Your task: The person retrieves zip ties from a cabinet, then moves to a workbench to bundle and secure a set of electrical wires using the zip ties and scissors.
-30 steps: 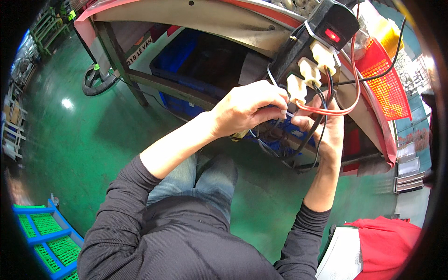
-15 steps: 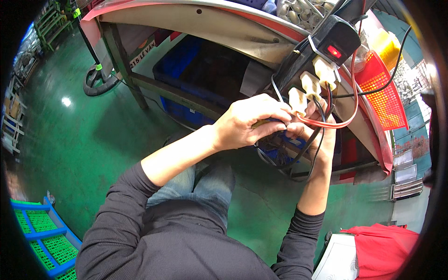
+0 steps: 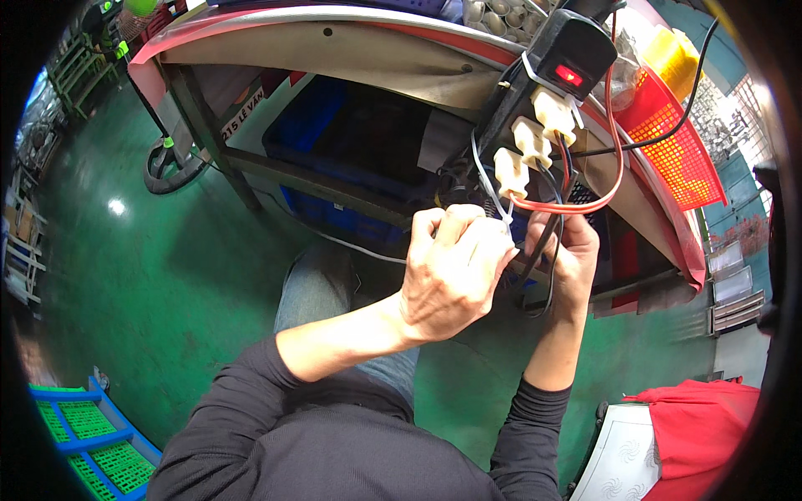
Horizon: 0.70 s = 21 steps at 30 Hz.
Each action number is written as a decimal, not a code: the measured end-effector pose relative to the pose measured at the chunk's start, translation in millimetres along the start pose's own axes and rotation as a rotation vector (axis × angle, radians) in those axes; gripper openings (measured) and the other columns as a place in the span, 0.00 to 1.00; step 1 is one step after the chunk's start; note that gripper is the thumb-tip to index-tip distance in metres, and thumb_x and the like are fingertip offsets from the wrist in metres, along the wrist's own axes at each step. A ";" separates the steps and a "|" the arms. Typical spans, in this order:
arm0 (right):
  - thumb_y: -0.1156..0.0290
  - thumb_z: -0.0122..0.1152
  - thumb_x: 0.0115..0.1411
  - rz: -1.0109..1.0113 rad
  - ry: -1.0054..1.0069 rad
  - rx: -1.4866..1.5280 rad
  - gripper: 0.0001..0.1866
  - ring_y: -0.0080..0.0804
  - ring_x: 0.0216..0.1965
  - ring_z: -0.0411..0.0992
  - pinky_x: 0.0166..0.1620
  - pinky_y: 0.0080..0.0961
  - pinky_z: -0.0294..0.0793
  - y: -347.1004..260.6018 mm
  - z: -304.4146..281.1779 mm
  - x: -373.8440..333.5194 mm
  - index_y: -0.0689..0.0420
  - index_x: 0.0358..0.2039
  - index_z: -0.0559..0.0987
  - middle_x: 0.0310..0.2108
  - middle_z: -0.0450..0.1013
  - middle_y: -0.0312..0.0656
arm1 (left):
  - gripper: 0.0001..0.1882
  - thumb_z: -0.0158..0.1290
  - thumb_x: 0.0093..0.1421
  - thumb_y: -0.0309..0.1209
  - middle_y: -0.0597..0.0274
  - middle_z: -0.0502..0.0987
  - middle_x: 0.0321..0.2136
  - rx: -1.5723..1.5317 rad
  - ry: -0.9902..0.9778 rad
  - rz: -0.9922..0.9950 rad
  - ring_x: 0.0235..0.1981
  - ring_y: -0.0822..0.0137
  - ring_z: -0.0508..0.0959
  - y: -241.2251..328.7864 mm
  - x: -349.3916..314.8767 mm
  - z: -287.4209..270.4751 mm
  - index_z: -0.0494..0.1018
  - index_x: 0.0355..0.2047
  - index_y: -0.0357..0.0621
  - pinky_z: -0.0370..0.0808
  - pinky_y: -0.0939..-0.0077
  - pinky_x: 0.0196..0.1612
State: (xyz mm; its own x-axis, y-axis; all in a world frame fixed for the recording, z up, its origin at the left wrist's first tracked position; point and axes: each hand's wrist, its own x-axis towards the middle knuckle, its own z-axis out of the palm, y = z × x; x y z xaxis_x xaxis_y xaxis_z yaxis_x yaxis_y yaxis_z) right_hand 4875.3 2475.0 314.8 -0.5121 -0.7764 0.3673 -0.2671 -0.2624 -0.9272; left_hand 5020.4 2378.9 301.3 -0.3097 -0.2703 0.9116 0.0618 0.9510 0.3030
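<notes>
A black power strip (image 3: pixel 511 107) with a lit red switch (image 3: pixel 570 76) hangs at a slant along the table's edge. Three cream plugs (image 3: pixel 511 172) sit in its sockets. From them trail a red cord (image 3: pixel 595 207) and black cables (image 3: pixel 551 224). A thin white cable tie (image 3: pixel 483 171) loops around the strip and runs down to my left hand (image 3: pixel 455 280), which is closed, its fingertips pinching the tie's end. Just right of it, my right hand (image 3: pixel 572 255) is closed around the black cables below the plugs; its fingertips are partly hidden behind them.
Blue crates (image 3: pixel 334 204) stand under the table (image 3: pixel 251 46). A red plastic basket (image 3: pixel 677 159) is beside the strip on the right. On the floor at lower left lies a blue-and-green rack (image 3: pixel 109 442). Red cloth (image 3: pixel 702 426) drapes over a white box (image 3: pixel 622 455) at lower right.
My left hand has turned knuckles up and drawn down and back from the plugs. My right hand has moved slightly lower, staying at the cables. The view has shifted a little.
</notes>
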 end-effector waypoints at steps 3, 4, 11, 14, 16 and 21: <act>0.56 0.57 0.59 0.195 -0.236 0.094 0.18 0.14 0.18 0.64 0.22 0.09 0.61 2.7 -12.8 1.5 0.62 0.30 0.77 0.23 0.72 0.34 | 0.11 0.61 0.44 0.27 0.66 0.74 0.27 -0.001 0.004 -0.035 0.32 0.63 0.72 6.0 -1.5 11.2 0.72 0.28 0.44 0.63 0.67 0.37; 0.57 0.58 0.58 0.253 -0.247 0.151 0.18 0.12 0.19 0.63 0.22 0.10 0.60 5.0 -14.5 2.4 0.62 0.32 0.77 0.23 0.72 0.32 | 0.11 0.61 0.44 0.27 0.66 0.74 0.27 -0.009 -0.007 -0.060 0.32 0.63 0.72 6.6 -1.7 14.5 0.73 0.28 0.44 0.63 0.66 0.36; 0.60 0.60 0.57 0.436 -0.271 0.200 0.15 0.11 0.23 0.64 0.26 0.10 0.61 -0.8 -14.3 11.4 0.61 0.34 0.79 0.25 0.72 0.30 | 0.10 0.62 0.44 0.28 0.70 0.75 0.27 0.060 -0.009 0.011 0.31 0.67 0.73 8.7 -4.0 17.5 0.74 0.29 0.47 0.62 0.68 0.37; 0.64 0.57 0.59 0.473 -0.228 0.037 0.14 0.11 0.23 0.63 0.26 0.11 0.61 -20.0 -14.9 11.8 0.62 0.35 0.78 0.24 0.72 0.31 | 0.06 0.57 0.50 0.30 0.69 0.75 0.29 -0.042 -0.037 0.013 0.32 0.68 0.72 -1.8 -4.8 12.5 0.74 0.30 0.48 0.62 0.68 0.35; 0.65 0.54 0.61 0.394 -0.220 -0.112 0.13 0.11 0.22 0.61 0.25 0.11 0.59 -35.3 -18.7 11.7 0.63 0.37 0.78 0.23 0.70 0.29 | 0.06 0.53 0.55 0.31 0.63 0.75 0.32 -0.146 -0.042 -0.123 0.34 0.65 0.73 -20.5 -5.7 5.8 0.74 0.32 0.45 0.65 0.67 0.36; 0.68 0.48 0.63 0.291 -0.282 -0.328 0.12 0.11 0.22 0.54 0.24 0.13 0.54 -49.8 -16.1 17.1 0.62 0.38 0.76 0.22 0.61 0.25 | 0.17 0.43 0.63 0.36 0.48 0.74 0.39 -0.405 -0.054 -0.627 0.43 0.54 0.73 -78.7 5.9 29.4 0.71 0.42 0.35 0.67 0.68 0.48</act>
State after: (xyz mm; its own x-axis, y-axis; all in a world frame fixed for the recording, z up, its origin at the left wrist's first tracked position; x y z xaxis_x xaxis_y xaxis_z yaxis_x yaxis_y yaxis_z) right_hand 4866.7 2484.0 368.4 -0.3757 -0.9265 0.0221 -0.4118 0.1455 -0.8996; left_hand 4985.9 2307.0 274.7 -0.4473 -0.7260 0.5223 0.1996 0.4883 0.8496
